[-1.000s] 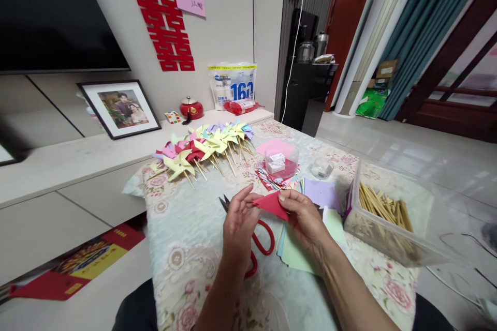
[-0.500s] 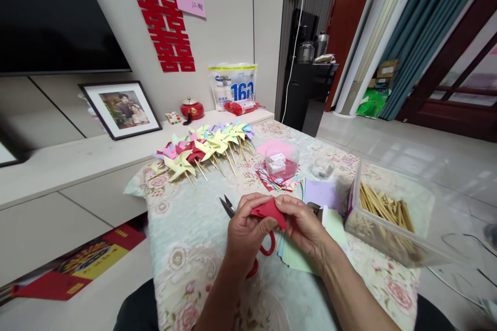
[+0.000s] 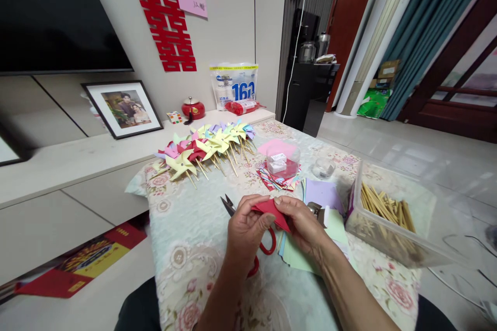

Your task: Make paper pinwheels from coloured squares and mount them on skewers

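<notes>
Between my two hands is a folded piece of red paper (image 3: 275, 212), held just above the table. My left hand (image 3: 248, 225) pinches its left side, the thumb lying across the front. On the other side, the fingers and thumb of my right hand (image 3: 301, 217) grip its right edge. Scissors with red handles (image 3: 268, 243) lie on the cloth below, partly covered by my left hand; their dark blades point to the upper left. Close to my right hand are a metal clip-like object (image 3: 316, 211), partly hidden, and pale green paper sheets (image 3: 298, 256).
Several finished paper pinwheels on sticks (image 3: 212, 147) lie at the back left. A clear round container (image 3: 285, 160) stands on coloured paper strips (image 3: 274, 178). Purple paper (image 3: 322, 194) lies beside a plastic box (image 3: 382, 235) of short wooden sticks (image 3: 388, 209). A small clear dish (image 3: 323, 168) sits behind.
The red paper has tilted slightly and shows more of its flat face. My left thumb has shifted a little up along it. The view has moved slightly.
</notes>
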Demonstrator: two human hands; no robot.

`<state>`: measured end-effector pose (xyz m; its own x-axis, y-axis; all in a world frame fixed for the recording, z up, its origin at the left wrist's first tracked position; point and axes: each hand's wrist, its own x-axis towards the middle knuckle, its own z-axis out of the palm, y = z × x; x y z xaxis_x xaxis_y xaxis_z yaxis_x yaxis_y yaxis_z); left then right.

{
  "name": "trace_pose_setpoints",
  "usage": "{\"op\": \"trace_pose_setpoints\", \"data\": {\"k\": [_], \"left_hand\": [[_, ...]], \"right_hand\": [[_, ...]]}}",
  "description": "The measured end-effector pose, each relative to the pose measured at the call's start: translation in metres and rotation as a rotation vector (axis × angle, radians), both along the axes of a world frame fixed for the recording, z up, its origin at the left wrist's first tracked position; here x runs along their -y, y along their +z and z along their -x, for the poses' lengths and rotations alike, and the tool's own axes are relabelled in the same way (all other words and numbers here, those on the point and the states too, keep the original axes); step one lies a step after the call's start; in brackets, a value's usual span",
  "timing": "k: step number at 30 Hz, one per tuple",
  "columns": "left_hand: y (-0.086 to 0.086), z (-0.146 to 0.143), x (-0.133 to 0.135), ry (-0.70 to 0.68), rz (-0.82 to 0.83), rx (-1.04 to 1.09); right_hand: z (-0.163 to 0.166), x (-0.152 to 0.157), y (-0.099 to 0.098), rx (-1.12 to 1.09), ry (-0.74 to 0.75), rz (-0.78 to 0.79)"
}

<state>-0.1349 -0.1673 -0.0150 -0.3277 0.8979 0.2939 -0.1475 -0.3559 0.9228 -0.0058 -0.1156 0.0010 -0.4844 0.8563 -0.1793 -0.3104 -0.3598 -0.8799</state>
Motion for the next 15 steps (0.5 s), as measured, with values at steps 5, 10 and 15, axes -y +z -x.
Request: {"op": "trace_pose_setpoints", "data": {"k": [5,10,15], "left_hand": [[0.0003,0.0027,0.0012,-0.005,0.021,-0.022],[-0.0003,0.0035,0.0008,0.001,0.024,-0.024],[-0.0003,0.0021,0.0016,-0.015,0.058,0.021]], "right_hand": [[0.0002,0.0009,0.0037,-0.04,0.049,0.028],[0.0006,0.0005,0.005,-0.046,0.026,0.044],[0.0003,0.0016,0.0079,-0.075,0.023,0.075]]}}
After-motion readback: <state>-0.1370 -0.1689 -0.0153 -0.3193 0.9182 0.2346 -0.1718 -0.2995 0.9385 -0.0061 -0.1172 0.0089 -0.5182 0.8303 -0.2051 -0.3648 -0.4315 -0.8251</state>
